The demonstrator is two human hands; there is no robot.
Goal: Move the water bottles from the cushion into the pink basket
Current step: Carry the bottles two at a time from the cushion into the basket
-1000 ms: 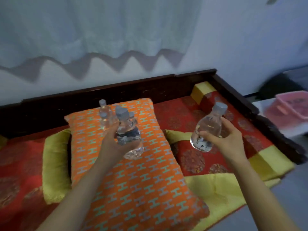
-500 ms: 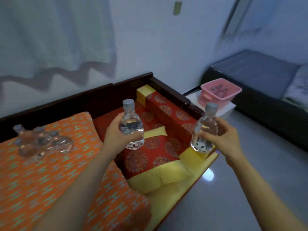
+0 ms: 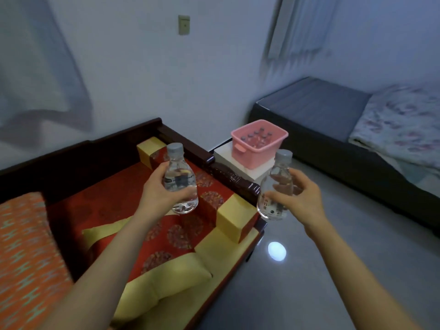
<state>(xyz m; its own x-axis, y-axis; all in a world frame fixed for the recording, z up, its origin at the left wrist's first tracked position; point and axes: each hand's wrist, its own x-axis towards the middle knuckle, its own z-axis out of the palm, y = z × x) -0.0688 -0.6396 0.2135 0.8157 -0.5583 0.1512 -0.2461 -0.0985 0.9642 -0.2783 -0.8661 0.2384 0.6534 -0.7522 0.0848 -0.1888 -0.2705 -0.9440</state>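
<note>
The left hand (image 3: 157,190) grasps one clear water bottle (image 3: 180,184) around its body, fingers curled, and holds it upright in the air above the red seat pad (image 3: 114,198). The right hand (image 3: 303,196) grasps a second water bottle (image 3: 273,186) in the same way, a little tilted, in front of the right end of the wooden bench (image 3: 188,142). Both bottles have grey caps. Far from the hands and between them in the view is the pink basket (image 3: 260,152). It stands on a white stand (image 3: 225,154) just beside the bench end, and several bottle caps (image 3: 256,135) show inside it. The orange cushion (image 3: 26,253) is at the near left edge, well apart from the basket. On the right is a low bed (image 3: 314,103) with a floral blanket (image 3: 400,120). The grey floor (image 3: 333,270) shows a bright light spot (image 3: 277,251).
</note>
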